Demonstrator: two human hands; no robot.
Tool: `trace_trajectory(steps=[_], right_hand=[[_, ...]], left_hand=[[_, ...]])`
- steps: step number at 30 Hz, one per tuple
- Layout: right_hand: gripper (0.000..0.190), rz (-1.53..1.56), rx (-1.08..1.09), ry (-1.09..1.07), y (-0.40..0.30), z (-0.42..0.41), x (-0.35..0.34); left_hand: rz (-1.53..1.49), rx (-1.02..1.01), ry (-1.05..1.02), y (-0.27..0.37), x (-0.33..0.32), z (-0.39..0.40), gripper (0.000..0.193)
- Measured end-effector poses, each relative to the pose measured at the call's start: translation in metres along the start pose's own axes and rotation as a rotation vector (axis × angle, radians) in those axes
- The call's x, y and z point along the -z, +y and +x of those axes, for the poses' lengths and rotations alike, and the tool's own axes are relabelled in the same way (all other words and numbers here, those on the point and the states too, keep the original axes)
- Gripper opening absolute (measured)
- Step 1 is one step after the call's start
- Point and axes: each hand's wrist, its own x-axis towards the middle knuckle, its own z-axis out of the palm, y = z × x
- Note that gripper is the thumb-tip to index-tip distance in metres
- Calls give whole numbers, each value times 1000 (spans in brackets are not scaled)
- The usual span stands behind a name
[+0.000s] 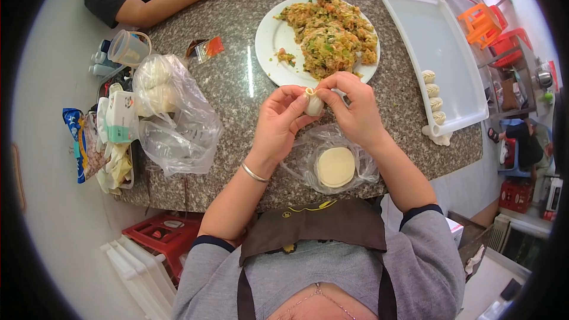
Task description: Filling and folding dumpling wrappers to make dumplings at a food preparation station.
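Note:
Between both hands, a partly pleated dumpling [314, 105] is held up just in front of a white plate [271, 60] that carries a chopped filling [331, 42]. My left hand [284, 118] cups it from the left, its thumb at the gathered dough edge. From the right, the thumb and forefinger of my right hand [352, 104] pinch the same edge. Nearer my body, a stack of round dough wrappers [335, 167] lies in a clear plastic bag [306, 160]. Several pleated dumplings [433, 98] sit in a row along the near left side of a white plastic tray [482, 98].
At the left of the granite table [235, 142] are a plastic bag of dough balls [155, 84], a clear tub [129, 49], a tissue pack [121, 118] and small sachets [206, 49]. Another person's forearm [178, 2] rests along the far edge. A red stool [164, 231] stands below.

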Motion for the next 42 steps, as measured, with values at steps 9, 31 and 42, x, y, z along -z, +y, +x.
trace_trajectory(steps=[9, 31, 42], right_hand=[[9, 3, 9, -27, 0, 1, -2], [16, 436, -163, -113, 4, 5, 15], [37, -26, 22, -233, -25, 3, 26]], left_hand=[[178, -108, -28, -2, -1, -2, 11], [-154, 127, -204, 9, 8, 2, 34], [-24, 126, -112, 11, -9, -5, 42]])
